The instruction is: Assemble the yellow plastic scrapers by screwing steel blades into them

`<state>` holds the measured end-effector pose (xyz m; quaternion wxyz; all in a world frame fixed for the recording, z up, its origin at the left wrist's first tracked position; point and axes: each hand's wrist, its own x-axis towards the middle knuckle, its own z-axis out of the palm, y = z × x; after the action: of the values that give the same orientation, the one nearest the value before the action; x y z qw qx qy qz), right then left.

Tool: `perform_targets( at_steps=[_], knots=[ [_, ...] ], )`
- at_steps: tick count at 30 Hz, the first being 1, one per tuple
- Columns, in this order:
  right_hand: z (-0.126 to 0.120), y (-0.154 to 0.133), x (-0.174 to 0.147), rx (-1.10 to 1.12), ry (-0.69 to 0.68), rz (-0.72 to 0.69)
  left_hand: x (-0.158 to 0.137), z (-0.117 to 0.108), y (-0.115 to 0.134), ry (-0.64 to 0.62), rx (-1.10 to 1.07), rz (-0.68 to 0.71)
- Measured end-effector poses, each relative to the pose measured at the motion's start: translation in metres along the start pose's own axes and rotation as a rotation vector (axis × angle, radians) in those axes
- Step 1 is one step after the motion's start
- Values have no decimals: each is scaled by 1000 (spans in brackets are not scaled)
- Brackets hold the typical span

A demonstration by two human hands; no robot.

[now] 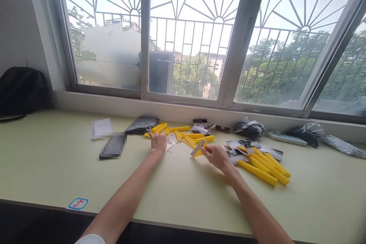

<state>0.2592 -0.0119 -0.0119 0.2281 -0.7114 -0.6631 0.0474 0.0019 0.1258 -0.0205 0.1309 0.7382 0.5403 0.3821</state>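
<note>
My right hand (217,156) is closed on a yellow scraper (199,149), whose flat metal blade plate faces left, just above the table. My left hand (158,143) reaches over the far side of the table with its fingers bent and apart, beside yellow handles (160,127). What lies under its fingertips is partly hidden. Immediately right of it are thin metal plates (171,140) and several small screws (169,150). Between the two hands, more yellow scraper parts (190,141) lie in a loose pile.
Yellow tubular handles (261,173) lie at the right near printed packaging (236,156). Black bundles in clear plastic (248,127) line the windowsill. A dark, pixelated flat object (113,146) and a white packet (102,127) are at the left. A marked label (77,203) sits at the front edge.
</note>
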Motion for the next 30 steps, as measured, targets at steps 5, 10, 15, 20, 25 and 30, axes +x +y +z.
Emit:
perform_targets(
  at_steps=[5,10,15,20,25,30],
  knots=[
    [2,4,1,55,32,-34,0,-9,-4,19,-126,-89],
    [4,7,3,107,42,-25,1,-19,5,4,-375,-121],
    [5,11,6,181,65,-26,-13,-15,40,-76,-715,-126],
    [8,10,6,282,67,-67,-42,-3,75,-195,-943,-85],
    [7,9,7,389,74,-89,-60,15,85,-242,-1005,-85],
    [1,7,6,499,62,-100,-62,21,85,-273,-1041,-86]
  ],
)
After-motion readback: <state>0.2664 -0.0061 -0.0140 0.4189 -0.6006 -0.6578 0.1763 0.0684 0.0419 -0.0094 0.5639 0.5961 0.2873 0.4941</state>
